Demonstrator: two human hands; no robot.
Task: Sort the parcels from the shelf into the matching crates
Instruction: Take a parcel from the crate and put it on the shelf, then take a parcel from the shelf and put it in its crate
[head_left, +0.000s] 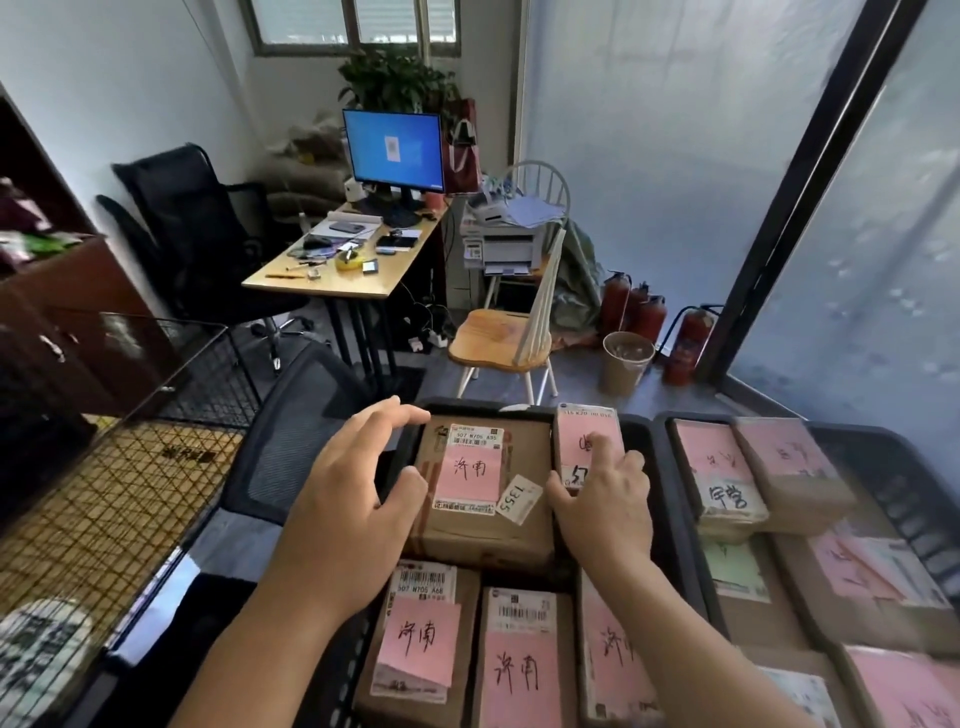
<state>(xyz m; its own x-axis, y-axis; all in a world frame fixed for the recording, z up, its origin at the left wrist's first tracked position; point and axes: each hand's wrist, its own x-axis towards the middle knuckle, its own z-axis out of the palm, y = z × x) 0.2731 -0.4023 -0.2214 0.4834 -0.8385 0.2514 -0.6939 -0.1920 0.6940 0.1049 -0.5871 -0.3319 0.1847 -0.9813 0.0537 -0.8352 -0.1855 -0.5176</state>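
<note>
Box (485, 483) lies between my hands, long axis running away from me. Left hand (358, 488) spread, empty; right hand (605, 499) fingers rest on small parcel (587, 441).

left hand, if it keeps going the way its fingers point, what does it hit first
The left hand points right, fingers spread just off the left edge of the big brown box in the black crate. Going straight on, it would likely meet that box's left side first, though depth is hard to judge.

Brown cardboard parcels (483, 525) are marked with pink notes (467, 470), black handwritten. Black crates (675, 499) noted; blue monitor screen (393, 149); red extinguishers (649, 312).
</note>
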